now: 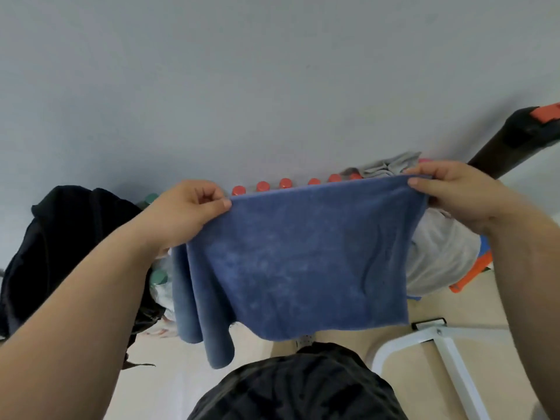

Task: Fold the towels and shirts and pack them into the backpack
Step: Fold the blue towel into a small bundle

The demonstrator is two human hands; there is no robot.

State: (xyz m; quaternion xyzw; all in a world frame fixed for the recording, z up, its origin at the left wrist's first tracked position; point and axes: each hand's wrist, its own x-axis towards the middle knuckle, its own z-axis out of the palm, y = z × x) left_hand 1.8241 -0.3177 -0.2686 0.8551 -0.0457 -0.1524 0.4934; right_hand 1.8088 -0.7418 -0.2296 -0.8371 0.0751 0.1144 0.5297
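- The blue towel (303, 259) hangs in mid-air in the middle of the scene, held up by its top edge. The left hand (194, 207) pinches the left corner and the right hand (448, 192) pinches the right corner, with the hands wide apart.
- The towel's left side sags in bunched folds below the left hand. A fold made from here would likely come out crooked unless that slack is shaken flat.
- Both grips are light pinches at the very edge, so a sharp shake could pull a corner free.
- A row of red caps (285, 183) sits just beyond the top edge. Swinging the towel away from the body could knock whatever they close.
- The black backpack (69, 253) lies at the left, and its opening cannot be made out.
- The grey cloth (439, 256) at the right is partly covered, so I cannot tell whether it is a shirt or a towel.
- The towel hides whatever lies beyond it, including the surface there.
- A white frame (439, 353) is cut off at the near right.
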